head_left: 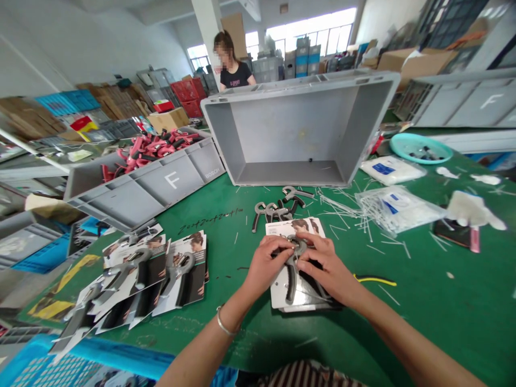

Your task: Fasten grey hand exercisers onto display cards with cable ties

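Note:
My left hand [266, 263] and my right hand [328, 266] both grip a grey and black hand grip strengthener [291, 285], which lies on a white printed backing card [282, 295]. My fingers hide most of its metal head. Just beyond the card lies a small heap of loose grip strengtheners [274, 210]. To my left sits a spread of several grip strengtheners on their cards [177, 274]. A metal bangle [224, 322] circles my left wrist.
Thin white plastic ties [338, 207] litter the green work mat [423, 301]. A tilted grey crate [294, 129] stands ahead, and a crate of pink handles [141, 183] lies left. A bag of ties [397, 209], a teal dish [421, 148] and a white glove [470, 209] lie right. A co-worker [231, 62] stands beyond.

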The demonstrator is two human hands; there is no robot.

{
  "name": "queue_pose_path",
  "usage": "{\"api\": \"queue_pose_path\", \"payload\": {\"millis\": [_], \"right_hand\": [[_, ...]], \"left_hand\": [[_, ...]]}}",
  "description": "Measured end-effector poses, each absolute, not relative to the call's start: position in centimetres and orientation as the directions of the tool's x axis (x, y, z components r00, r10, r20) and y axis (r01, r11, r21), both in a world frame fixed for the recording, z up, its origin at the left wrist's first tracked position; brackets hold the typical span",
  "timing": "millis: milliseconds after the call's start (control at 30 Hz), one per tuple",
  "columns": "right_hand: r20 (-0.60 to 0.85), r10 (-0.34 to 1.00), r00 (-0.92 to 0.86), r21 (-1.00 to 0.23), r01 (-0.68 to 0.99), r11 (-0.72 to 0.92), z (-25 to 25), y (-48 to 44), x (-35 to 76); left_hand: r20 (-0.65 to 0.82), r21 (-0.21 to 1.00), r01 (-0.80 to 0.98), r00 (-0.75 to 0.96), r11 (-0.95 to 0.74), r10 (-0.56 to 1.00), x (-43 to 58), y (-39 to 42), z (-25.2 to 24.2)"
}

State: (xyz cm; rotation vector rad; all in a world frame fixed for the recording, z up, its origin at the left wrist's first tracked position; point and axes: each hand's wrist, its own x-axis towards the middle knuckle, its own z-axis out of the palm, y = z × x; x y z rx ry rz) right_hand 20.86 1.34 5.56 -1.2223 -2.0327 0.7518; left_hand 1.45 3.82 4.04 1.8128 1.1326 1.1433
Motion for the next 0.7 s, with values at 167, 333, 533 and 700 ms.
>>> {"api": "queue_pose_path", "payload": {"millis": [167, 333, 533, 700], "right_hand": [[0.217, 0.904, -0.368, -0.752, 0.528, 0.395, 5.13, 1.39, 21.06], [0.225, 0.892, -0.391, -0.745, 0.521, 0.416, 5.12, 1.69, 20.99], [0.225, 0.894, -0.388, -0.748, 0.519, 0.414, 4.94, 1.60, 20.89], [0.256, 0.896, -0.363, -0.749, 0.512, 0.421, 4.57, 1.52, 20.60]], "left_hand": [[0.331, 0.871, 0.294, 0.241, -0.394, 0.912, 1.56, 3.86, 4.29], [0.343, 0.861, 0.301, 0.249, -0.409, 0.906, 1.55, 3.60, 4.38], [0.358, 0.858, 0.296, 0.242, -0.420, 0.902, 1.48, 3.48, 4.15], [0.367, 0.862, 0.285, 0.222, -0.420, 0.903, 1.36, 3.50, 3.94]]}}
